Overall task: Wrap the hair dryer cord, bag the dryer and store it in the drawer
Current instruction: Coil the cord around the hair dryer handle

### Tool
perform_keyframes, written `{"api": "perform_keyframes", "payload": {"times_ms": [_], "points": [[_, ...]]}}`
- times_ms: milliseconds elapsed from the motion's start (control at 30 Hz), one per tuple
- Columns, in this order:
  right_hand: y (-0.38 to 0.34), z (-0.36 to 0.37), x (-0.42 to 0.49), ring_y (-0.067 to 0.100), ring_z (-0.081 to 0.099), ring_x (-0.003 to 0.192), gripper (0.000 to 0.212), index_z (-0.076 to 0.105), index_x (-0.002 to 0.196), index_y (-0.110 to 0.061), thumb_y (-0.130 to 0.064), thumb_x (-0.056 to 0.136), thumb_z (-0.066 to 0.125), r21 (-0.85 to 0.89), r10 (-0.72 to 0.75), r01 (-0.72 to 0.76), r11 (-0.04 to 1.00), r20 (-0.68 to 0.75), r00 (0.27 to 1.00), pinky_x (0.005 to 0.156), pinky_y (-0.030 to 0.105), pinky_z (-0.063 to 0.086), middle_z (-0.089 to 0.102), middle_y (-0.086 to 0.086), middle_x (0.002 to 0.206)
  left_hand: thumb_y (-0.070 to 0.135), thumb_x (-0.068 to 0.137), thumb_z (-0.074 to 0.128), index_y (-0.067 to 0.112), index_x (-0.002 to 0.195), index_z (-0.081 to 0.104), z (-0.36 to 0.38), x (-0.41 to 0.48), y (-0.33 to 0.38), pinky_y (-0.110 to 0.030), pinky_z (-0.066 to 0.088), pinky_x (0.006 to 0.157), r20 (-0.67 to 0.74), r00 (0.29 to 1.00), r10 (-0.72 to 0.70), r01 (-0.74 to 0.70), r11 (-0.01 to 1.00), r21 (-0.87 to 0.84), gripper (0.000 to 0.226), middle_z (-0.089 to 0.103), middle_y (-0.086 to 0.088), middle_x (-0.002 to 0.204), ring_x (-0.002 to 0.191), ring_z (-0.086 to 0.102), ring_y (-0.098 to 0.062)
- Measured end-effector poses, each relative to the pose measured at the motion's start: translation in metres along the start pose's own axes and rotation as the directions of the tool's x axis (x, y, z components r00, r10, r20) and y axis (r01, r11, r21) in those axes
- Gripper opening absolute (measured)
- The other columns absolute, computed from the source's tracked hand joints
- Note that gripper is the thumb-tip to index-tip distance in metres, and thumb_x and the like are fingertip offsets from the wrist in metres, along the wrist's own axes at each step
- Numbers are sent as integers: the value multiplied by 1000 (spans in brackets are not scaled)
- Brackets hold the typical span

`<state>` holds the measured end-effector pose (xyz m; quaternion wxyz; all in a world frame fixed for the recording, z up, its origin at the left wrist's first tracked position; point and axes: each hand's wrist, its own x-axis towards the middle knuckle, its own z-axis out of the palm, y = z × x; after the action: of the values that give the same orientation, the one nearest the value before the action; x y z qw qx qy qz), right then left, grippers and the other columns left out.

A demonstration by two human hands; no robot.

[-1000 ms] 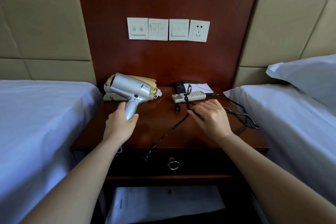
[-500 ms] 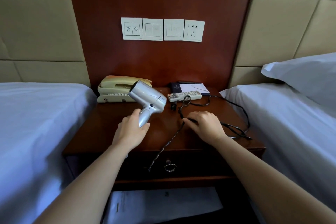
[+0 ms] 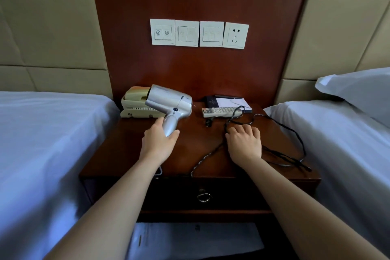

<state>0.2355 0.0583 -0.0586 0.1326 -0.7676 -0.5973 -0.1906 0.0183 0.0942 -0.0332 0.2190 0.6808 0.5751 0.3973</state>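
A silver hair dryer [image 3: 168,103] is held upright above the nightstand [image 3: 126,150] by its handle in my left hand [image 3: 159,141]. Its black cord [image 3: 205,157] trails from below the handle across the wooden top, passes under my right hand [image 3: 244,142], and loops out to the right edge. My right hand rests knuckles-up on the cord with fingers curled around it. The black plug [image 3: 209,122] lies loose near the remote. The drawer [image 3: 232,194] below, with a ring pull [image 3: 203,196], is closed.
A beige telephone [image 3: 133,105] sits at the back left behind the dryer. A white remote [image 3: 219,111] and a notepad [image 3: 230,101] lie at the back right. Beds with white sheets flank the nightstand. A white sheet of paper [image 3: 194,240] lies on the lower shelf.
My left hand has swung the dryer, first right, then back up in front of the telephone. My right hand has shifted slightly along the cord, curling onto it.
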Motion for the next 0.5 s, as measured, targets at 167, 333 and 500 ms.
{"api": "perform_keyframes", "payload": {"times_ms": [167, 333, 500], "points": [[-31, -32, -9, 21, 29, 140, 58, 36, 141, -12, -1, 84, 42, 216, -400, 395, 893, -22, 916, 118, 34, 8, 40, 8, 147, 33, 84, 62, 14, 98, 56, -13, -2, 9, -31, 41, 62, -41, 999, 16, -21, 993, -116, 24, 61, -6, 83, 75, 58, -28], [-66, -59, -30, 18, 68, 80, 28, 64, 106, -5, -5, 91, 41, 822, -540, 126, 555, 241, 807, 85, 29, 50, 71, 8, 85, 34, 83, 62, 16, 96, 54, -23, -9, 13, -33, 43, 64, -75, 996, 38, -49, 989, -143, 24, 61, -7, 82, 78, 61, -33], [-61, -61, -36, 9, 53, 57, 49, 64, 73, -5, -49, 89, 51, 752, -624, 194, 631, 342, 703, 60, 21, 44, 58, 2, 62, 32, 85, 63, 15, 115, 55, -42, -11, 6, -30, 38, 67, -83, 991, 102, -106, 994, -40, 35, 59, -4, 89, 80, 54, -28]]}}
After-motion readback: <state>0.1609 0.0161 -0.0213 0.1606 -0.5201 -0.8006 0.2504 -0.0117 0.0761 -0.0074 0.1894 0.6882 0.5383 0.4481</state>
